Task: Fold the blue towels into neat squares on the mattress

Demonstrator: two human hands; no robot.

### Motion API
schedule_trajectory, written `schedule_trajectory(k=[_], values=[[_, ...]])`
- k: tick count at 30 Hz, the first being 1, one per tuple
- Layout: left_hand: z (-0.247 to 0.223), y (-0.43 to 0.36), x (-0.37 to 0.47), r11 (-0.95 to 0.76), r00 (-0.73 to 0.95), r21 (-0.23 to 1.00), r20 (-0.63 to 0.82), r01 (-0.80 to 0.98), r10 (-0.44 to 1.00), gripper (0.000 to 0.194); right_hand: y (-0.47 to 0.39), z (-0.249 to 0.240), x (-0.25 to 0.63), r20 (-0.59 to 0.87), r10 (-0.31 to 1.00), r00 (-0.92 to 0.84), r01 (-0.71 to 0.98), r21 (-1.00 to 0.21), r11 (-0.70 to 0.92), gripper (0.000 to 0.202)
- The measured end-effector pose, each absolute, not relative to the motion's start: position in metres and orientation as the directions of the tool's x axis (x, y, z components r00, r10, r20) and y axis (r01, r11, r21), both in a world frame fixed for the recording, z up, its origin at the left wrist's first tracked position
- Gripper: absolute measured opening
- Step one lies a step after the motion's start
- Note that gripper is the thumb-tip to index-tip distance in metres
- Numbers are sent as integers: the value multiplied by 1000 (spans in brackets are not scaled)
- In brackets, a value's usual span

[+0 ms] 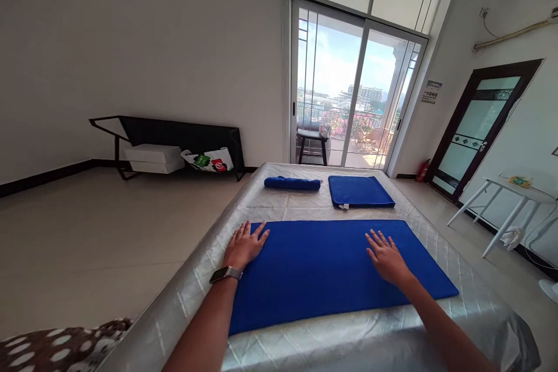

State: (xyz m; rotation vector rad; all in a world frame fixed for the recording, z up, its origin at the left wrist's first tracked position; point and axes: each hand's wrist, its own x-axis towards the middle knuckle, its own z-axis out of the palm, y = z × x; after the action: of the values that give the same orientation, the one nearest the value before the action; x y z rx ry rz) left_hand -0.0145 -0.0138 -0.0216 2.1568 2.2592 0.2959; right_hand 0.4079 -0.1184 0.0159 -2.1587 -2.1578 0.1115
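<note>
A blue cloth (pixel 318 270) lies spread out as a long flat rectangle across the bed (pixel 270 354). My left hand (pixel 245 246) rests at its left edge, fingers stretched out and holding nothing; a watch is on that wrist. Toward the cloth's right side, my right hand (pixel 386 257) is over the surface with its fingers apart. Beyond the spread cloth sit a rolled blue cloth (pixel 292 183) and a neatly folded blue cloth (pixel 361 190) with a small white tag at its near edge.
A plastic-like silvery cover wraps the bed. Left stands a black rack (pixel 183 131) with a white box (pixel 153 158) and a printed bag (pixel 209 160). A white stool (pixel 523 189) is at right. Brown dotted fabric (pixel 56 349) lies at lower left. Glass sliding doors (pixel 357 93) are behind.
</note>
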Motion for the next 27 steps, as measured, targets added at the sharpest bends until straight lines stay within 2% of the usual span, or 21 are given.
schedule_trajectory(k=[2,4,7,10,14,20,23,27], values=[[-22,-13,-15,34,-50,130,124,991,991,63,-109,25,367,-35,976,-213,966,-158,205,64],[-22,-13,-16,33,-47,121,119,992,992,62,-97,33,325,-58,935,-351,917,-221,331,66],[-23,-14,-17,27,-38,102,108,994,993,61,-80,36,286,-85,917,-390,895,-267,357,67],[-22,-16,-18,26,-34,83,101,996,994,61,-69,33,288,-112,930,-350,914,-257,313,64],[-21,-17,-17,39,-47,82,92,996,995,61,-62,29,341,-136,959,-250,956,-192,222,60],[-20,-17,-19,33,-40,90,78,995,996,63,-54,33,461,-120,991,58,998,-25,-61,58],[-18,-19,-19,42,-46,73,64,996,997,62,-51,31,512,-94,970,222,975,-5,-224,58],[-15,-23,-17,52,-57,64,64,997,996,60,-47,20,541,-61,963,264,964,-8,-265,60]])
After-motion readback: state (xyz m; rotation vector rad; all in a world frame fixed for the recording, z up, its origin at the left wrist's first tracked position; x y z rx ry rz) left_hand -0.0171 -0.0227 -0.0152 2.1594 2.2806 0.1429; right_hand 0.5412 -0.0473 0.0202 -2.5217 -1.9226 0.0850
